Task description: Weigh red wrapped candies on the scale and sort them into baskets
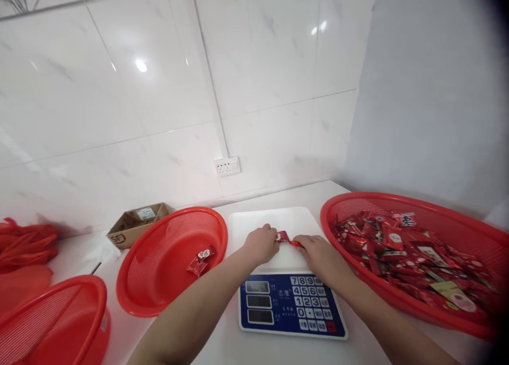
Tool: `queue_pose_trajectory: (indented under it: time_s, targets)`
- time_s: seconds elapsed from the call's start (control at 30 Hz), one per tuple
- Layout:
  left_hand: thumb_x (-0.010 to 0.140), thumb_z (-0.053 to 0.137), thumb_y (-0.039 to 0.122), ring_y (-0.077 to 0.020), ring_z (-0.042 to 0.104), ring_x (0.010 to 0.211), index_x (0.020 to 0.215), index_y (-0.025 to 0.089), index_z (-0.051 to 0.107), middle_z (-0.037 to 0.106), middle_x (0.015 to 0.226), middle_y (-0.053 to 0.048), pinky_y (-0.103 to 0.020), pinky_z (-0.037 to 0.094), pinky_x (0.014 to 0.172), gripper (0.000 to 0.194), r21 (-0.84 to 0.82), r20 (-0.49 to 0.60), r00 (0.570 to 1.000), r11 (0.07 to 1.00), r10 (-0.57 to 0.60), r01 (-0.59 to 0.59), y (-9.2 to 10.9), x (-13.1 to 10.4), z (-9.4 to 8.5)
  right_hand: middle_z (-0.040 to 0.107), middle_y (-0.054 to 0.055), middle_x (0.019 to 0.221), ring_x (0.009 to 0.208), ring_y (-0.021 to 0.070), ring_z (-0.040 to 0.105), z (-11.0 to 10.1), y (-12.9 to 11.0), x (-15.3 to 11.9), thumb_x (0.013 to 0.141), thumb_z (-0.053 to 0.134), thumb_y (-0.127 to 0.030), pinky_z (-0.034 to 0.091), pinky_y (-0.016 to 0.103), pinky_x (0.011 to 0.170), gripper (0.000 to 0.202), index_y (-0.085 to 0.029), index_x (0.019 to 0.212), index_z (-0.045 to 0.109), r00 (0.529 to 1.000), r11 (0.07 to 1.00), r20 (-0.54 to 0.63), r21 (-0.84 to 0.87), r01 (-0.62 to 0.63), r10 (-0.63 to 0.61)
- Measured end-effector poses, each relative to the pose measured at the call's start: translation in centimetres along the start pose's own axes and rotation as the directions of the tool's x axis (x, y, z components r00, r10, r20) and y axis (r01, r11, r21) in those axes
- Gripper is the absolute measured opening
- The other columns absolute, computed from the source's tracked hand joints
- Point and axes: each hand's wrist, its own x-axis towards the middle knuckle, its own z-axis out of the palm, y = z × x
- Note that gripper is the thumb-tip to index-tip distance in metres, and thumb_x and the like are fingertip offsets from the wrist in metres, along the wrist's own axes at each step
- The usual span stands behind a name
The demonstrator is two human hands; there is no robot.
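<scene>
Over the white pan of a digital scale (pixel 292 306), my left hand (pixel 261 244) and my right hand (pixel 318 252) are close together. Between them stretches a small red wrapped packet (pixel 283 236). My left fingers are closed on its left end, and the right fingers pinch a narrow red end of it. What is inside the wrapper cannot be seen. To the right, a large red basket (pixel 382 196) holds a heap of similar red packets (pixel 393 240). Left of the scale, another red basket (pixel 133 285) has a few such packets (pixel 201 260) at its side.
A third red basket (pixel 101 301) stands at the lower left, near a pile of red mesh bags (pixel 26 245). An open cardboard box (pixel 133 227) sits behind the middle basket. The tiled wall with a power socket (pixel 228 166) rises behind the white table (pixel 254 201).
</scene>
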Motion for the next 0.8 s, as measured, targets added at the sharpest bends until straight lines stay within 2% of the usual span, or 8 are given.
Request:
queue_pose_trajectory:
  time_s: [0.2,0.37,0.47,0.53,0.6,0.7,0.73,0.8]
  targets:
    - [0.091,0.048,0.025,-0.0174,0.061,0.089,0.108,0.014,0.056,0.061,0.106,-0.007,-0.037,0.052,0.076,0.023,0.081,-0.077,0.992,0.991,-0.098,0.104,-0.8,-1.5,-0.7,0.069,0.011,0.097,0.093,0.0271,0.059,0.9,0.8,0.5,0.091,0.033,-0.026,0.044,0.037,0.080,0.032,-0.017,0.104,0.061,0.997,0.999,-0.066,-0.007,-0.034,0.033]
    - [0.089,0.042,0.011,-0.0259,0.057,0.106,0.111,0.015,0.056,0.060,0.109,-0.012,-0.040,0.050,0.080,0.027,0.068,-0.184,0.945,0.955,-0.271,0.287,-6.8,-5.4,-4.4,0.070,0.008,0.096,0.088,0.0262,0.062,-0.1,1.5,0.3,0.087,0.035,-0.035,0.046,0.036,0.076,0.030,-0.022,0.095,0.060,0.984,0.972,-0.143,0.221,-0.074,0.108]
    - [0.093,0.034,0.022,-0.0354,0.053,0.111,0.121,0.011,0.050,0.057,0.117,-0.020,-0.052,0.047,0.082,0.034,-0.015,-0.290,0.867,0.907,-0.406,0.420,-10.4,-8.3,-6.0,0.070,0.005,0.089,0.076,0.0233,0.064,-1.1,0.9,0.2,0.083,0.041,-0.041,0.047,0.034,0.069,0.027,-0.024,0.092,0.059,0.963,0.905,-0.177,0.409,-0.114,0.202]
    - [0.092,0.039,0.029,-0.0405,0.035,0.126,0.130,0.008,0.040,0.043,0.135,-0.023,-0.060,0.036,0.095,0.044,-0.078,-0.357,0.826,0.895,-0.436,0.438,-11.1,-9.7,-6.2,0.067,0.003,0.076,0.063,0.0196,0.061,-1.2,0.0,0.1,0.081,0.045,-0.044,0.047,0.031,0.059,0.028,-0.023,0.092,0.059,0.945,0.817,-0.164,0.558,-0.148,0.284]
    - [0.091,0.042,0.033,-0.0360,0.028,0.132,0.133,0.010,0.036,0.037,0.141,-0.021,-0.055,0.030,0.102,0.049,-0.132,-0.388,0.822,0.908,-0.417,0.398,-9.9,-10.5,-5.4,0.063,0.000,0.067,0.056,0.0161,0.057,-0.9,-1.6,0.1,0.081,0.048,-0.047,0.045,0.027,0.052,0.029,-0.022,0.092,0.058,0.940,0.658,-0.104,0.739,-0.145,0.325]
    - [0.093,0.034,0.037,-0.0180,0.059,0.102,0.131,0.020,0.037,0.060,0.116,-0.009,-0.032,0.051,0.084,0.041,-0.355,-0.307,0.893,0.910,-0.329,0.214,-5.2,-10.4,-2.9,0.063,-0.001,0.073,0.062,0.0140,0.058,0.0,-4.6,-0.2,0.081,0.054,-0.050,0.048,0.026,0.056,0.030,-0.022,0.091,0.057,0.959,0.278,-0.003,0.957,-0.080,0.284]
    - [0.092,0.038,0.036,-0.0168,0.062,0.092,0.131,0.018,0.037,0.062,0.108,-0.009,-0.029,0.054,0.075,0.043,-0.635,-0.221,0.937,0.769,-0.270,0.072,-3.4,-10.2,-1.9,0.064,-0.001,0.076,0.065,0.0142,0.059,0.2,-5.6,-0.4,0.081,0.055,-0.050,0.049,0.027,0.059,0.030,-0.022,0.092,0.056,0.967,0.174,0.020,0.983,-0.066,0.255]
    - [0.087,0.046,0.040,-0.0166,0.063,0.083,0.128,0.020,0.037,0.059,0.103,-0.008,-0.029,0.056,0.063,0.047,-0.918,-0.114,0.976,0.396,-0.183,-0.033,-0.1,-9.7,-0.2,0.064,0.000,0.079,0.070,0.0153,0.060,0.4,-7.2,-1.1,0.083,0.054,-0.049,0.049,0.027,0.062,0.029,-0.022,0.092,0.056,0.975,0.129,0.000,0.991,-0.029,0.224]
